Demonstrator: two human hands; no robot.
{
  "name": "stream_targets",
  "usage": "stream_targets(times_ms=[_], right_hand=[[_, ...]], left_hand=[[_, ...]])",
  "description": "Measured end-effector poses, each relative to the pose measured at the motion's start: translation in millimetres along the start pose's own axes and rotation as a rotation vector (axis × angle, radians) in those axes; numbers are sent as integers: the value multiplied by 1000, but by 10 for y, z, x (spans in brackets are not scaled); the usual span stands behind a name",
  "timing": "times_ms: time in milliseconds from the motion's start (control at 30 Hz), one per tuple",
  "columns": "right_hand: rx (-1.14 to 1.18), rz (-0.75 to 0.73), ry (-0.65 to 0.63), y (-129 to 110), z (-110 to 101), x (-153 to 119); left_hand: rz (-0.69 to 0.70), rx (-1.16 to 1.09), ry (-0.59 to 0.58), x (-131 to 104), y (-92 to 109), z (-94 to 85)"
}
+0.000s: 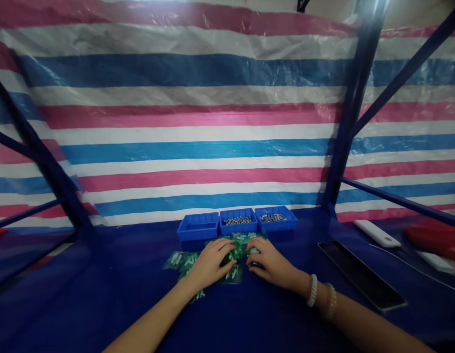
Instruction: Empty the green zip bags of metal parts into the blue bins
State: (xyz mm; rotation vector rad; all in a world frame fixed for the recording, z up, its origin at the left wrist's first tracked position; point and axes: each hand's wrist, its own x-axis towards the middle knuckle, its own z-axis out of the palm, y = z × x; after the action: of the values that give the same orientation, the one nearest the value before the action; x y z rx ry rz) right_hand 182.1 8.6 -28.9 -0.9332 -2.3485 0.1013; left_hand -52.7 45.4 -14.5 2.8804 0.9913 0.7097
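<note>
A loose pile of small clear plastic bags (234,275) with a green tint lies on the blue table, and small light-coloured parts show inside several of them. My left hand (209,264) rests over the left side of the pile, fingers spread and slightly bent, thumb apart. Across from it, my right hand (270,262) is at the pile's right side with its fingers curved and apart. Nothing shows gripped in either hand, though the fingertips partly cover the bags. More bags (176,260) stick out left of my left hand.
Behind the pile stand three blue bins: a left bin (198,234), a middle bin (239,228) and a right bin (279,226). Small metal parts lie in the middle and right ones. A phone (362,274), a white power bank (376,233) and a cable (415,264) are at right.
</note>
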Motion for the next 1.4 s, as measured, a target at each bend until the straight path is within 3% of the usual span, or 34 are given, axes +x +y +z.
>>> stream_targets(times_ms=[133, 233, 367, 433, 900, 1033, 1100, 1233, 1400], right_hand=[[238, 94, 144, -13, -70, 51], [370, 182, 237, -64, -155, 68], [392, 111, 278, -178, -202, 49], [397, 88, 267, -227, -186, 34], [386, 75, 183, -328, -213, -4], [169, -16, 174, -302, -181, -35], [157, 8, 208, -305, -177, -34], [371, 194, 266, -329, -159, -1], [758, 356, 137, -306, -53, 37]], left_hand=[[-15, -99, 126, 27, 96, -12], [-152, -390, 220, 53, 289, -13], [-409, -960, 148, 60, 559, -14], [-483, -1108, 136, 46, 633, -13], [-705, -1479, 136, 21, 655, 16], [-713, -1497, 115, 1, 679, 17], [-661, -1442, 119, -3, 698, 15], [-510, -1195, 205, 10, 726, 8], [-308, -715, 388, -3, 763, -13]])
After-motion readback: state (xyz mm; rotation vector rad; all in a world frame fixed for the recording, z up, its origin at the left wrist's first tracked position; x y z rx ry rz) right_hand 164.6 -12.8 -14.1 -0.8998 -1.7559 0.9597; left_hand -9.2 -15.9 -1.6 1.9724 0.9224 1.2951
